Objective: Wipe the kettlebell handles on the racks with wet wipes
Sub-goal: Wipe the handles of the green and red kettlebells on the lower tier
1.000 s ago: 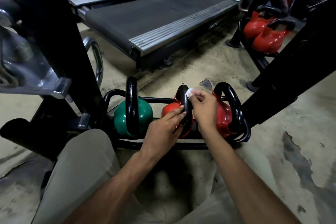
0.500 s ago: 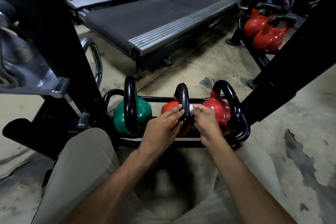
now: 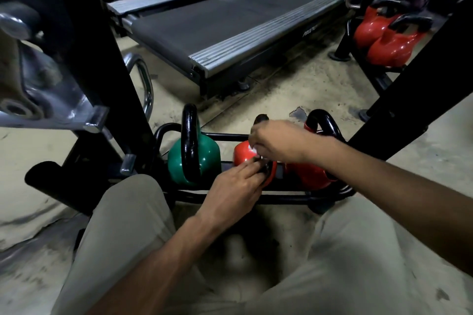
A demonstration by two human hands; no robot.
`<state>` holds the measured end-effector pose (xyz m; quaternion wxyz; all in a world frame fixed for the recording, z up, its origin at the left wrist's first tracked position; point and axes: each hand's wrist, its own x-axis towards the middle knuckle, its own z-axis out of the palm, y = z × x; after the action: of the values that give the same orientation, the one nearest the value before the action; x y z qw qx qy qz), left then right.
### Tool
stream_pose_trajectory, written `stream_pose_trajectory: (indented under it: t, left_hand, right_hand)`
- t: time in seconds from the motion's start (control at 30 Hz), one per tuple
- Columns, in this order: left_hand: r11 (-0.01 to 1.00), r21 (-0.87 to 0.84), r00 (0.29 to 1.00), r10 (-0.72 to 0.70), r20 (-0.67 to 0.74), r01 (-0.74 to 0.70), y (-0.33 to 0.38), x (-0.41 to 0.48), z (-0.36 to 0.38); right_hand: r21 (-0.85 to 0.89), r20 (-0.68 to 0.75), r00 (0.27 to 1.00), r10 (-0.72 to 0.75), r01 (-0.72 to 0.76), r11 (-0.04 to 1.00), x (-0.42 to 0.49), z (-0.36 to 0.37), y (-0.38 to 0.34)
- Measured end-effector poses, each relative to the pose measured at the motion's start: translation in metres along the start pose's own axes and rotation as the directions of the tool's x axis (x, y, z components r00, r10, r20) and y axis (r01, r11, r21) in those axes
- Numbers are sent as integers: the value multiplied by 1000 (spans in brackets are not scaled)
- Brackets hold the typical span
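Kettlebell handles (image 3: 189,135) — three glossy black loops — are rising from a low black rack (image 3: 286,198) just above the middle of the view, in front of a crouching person's knees. A treadmill (image 3: 217,20) is stretching across the stained floor toward twelve o'clock. A black and chrome machine frame (image 3: 76,59) is filling the ten o'clock corner. At two o'clock, two more red kettlebells (image 3: 384,41) are sitting on a second rack.

On the near rack, a green kettlebell (image 3: 204,161) is sitting on the nine o'clock side, a red middle kettlebell (image 3: 242,155) beside it, and another red kettlebell (image 3: 312,174) on the three o'clock side.

The right hand (image 3: 279,140) is reaching across, its fingers curling around the middle handle (image 3: 261,118), whose top is poking out above the knuckles. The left hand (image 3: 235,186) is stretching forward, fingers nearly straight, their tips pressing against that handle's lower end. A pale speck at the right fingertips may be the wet wipe — too small to be sure.
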<state>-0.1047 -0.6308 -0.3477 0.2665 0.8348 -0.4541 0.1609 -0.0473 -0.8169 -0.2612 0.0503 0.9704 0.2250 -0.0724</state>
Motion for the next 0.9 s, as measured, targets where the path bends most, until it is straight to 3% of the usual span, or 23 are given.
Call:
stream_pose_trajectory:
  t: [0.07, 0.1, 0.17, 0.2, 0.27, 0.37, 0.4, 0.47, 0.5, 0.53, 0.67, 0.73, 0.8, 0.87, 0.9]
  left_hand:
    - [1000, 9, 1000, 15, -4, -15, -1, 1, 0]
    - [1000, 2, 1000, 4, -17, -4, -3, 2, -1]
    - [1000, -12, 999, -8, -43, 7, -4, 4, -1]
    - [1000, -19, 999, -8, -49, 7, -5, 5, -2]
    - [999, -40, 998, -13, -56, 10, -4, 6, -1]
    - [997, -72, 998, -40, -50, 36, -5, 5, 1]
    - [995, -83, 998, -51, -47, 47, -5, 5, 1]
    - [993, -101, 997, -65, -46, 61, -5, 7, 0]
    - [993, -103, 997, -69, -45, 64, -4, 7, 0]
    - [992, -106, 996, -73, -41, 69, -3, 7, -1]
    - [983, -141, 992, -123, -22, 118, -5, 5, -4]
    - [980, -146, 990, -139, -1, 138, -9, 6, -6]
    - [984, -128, 992, -124, 26, 126, -9, 7, -9]
    - [988, -100, 993, -110, 49, 115, -9, 7, -10]
    - [990, -85, 993, -106, 55, 111, -8, 7, -11]
  right_hand:
    - [115, -150, 989, -3, 20, 993, -22, 16, -4]
    - [224, -285, 955, 78, -13, 974, -33, 26, -8]
    - [534, -516, 770, 377, -55, 844, -49, 50, -21]
    - [678, -527, 648, 550, -70, 732, -52, 60, -32]
    - [874, -393, 468, 792, -78, 480, -48, 72, -57]
    - [996, -83, 369, 926, 52, 68, -22, 67, -57]
    - [990, 69, 369, 927, 90, -109, -10, 64, -44]
    - [847, 406, 476, 780, 124, -516, 13, 51, -16]
    - [756, 495, 539, 682, 120, -644, 20, 45, -6]
    - [718, 526, 582, 621, 88, -691, 22, 42, -1]
    - [741, 487, 695, 529, -9, -671, -3, 50, -20]
    - [810, 437, 646, 626, 20, -586, -22, 68, -36]
    - [912, 309, 524, 794, 74, -403, -36, 75, -49]
    - [995, 43, 457, 888, 56, -77, -40, 74, -56]
    - [994, -103, 457, 884, 10, 111, -39, 70, -57]
